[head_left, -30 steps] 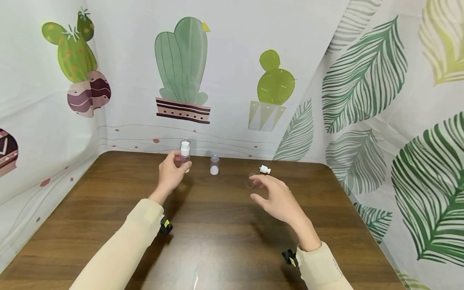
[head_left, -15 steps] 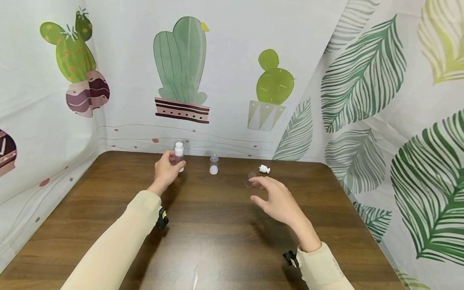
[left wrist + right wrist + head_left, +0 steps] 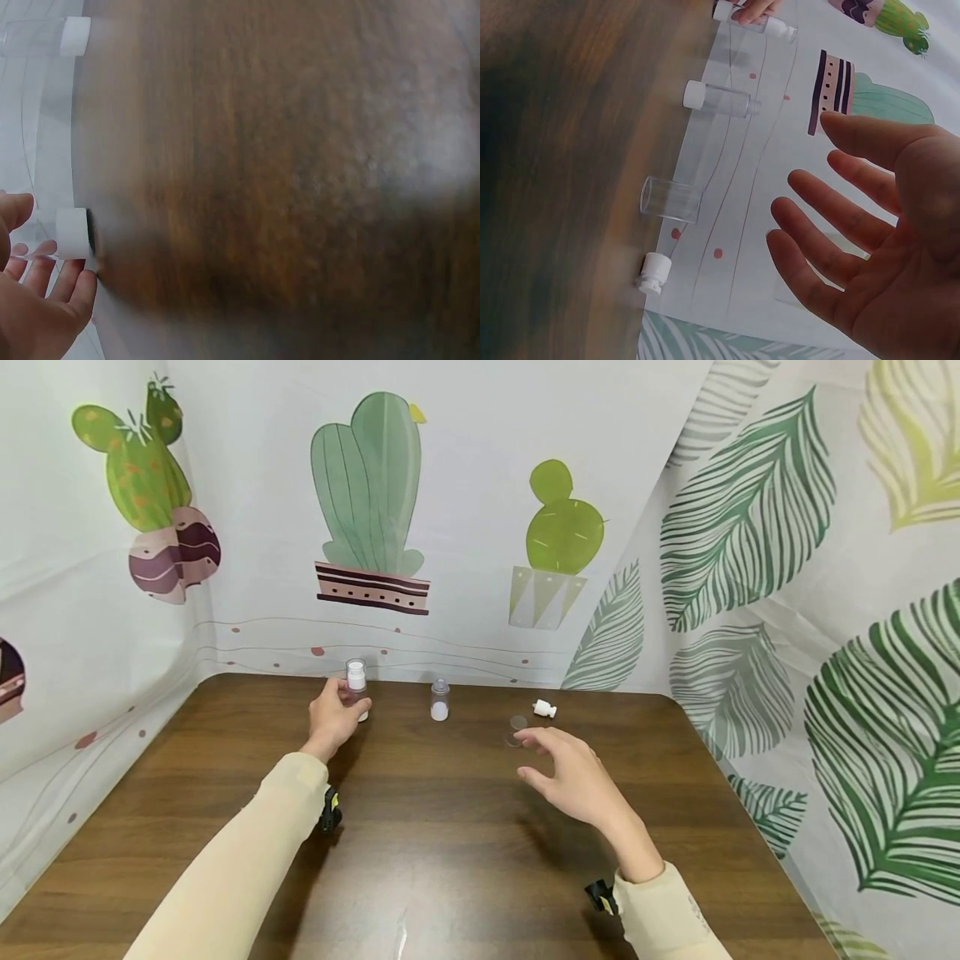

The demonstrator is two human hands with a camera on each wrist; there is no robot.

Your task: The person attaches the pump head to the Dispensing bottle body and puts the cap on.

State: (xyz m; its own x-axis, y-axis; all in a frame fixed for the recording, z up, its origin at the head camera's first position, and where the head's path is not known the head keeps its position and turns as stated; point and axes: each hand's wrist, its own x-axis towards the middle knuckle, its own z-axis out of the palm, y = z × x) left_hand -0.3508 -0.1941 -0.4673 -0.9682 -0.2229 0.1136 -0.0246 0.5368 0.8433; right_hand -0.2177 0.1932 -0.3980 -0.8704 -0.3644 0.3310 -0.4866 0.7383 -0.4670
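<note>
At the back left, my left hand (image 3: 333, 717) holds a clear pump bottle (image 3: 356, 677) upright between thumb and fingers. This bottle has a white pump top under a clear cap and a white base (image 3: 73, 233), which is low over the tabletop. To its right stands a second clear bottle (image 3: 440, 700) with a white base and a bare neck. My right hand (image 3: 573, 775) hovers with relaxed, spread fingers, holding nothing. Just beyond its fingertips is a clear cylindrical cap (image 3: 672, 200). A white pump head (image 3: 545, 709) lies on its side behind that cap.
The brown wooden table (image 3: 420, 827) ends at the back against a white curtain (image 3: 480, 527) printed with cacti and leaves. A dark wrist camera (image 3: 330, 810) sits under the left sleeve, another dark camera (image 3: 600, 895) by the right sleeve.
My left hand has carried the pump bottle leftward and lower, away from the second bottle. My right hand has stayed nearly in place. The head view has shifted slightly.
</note>
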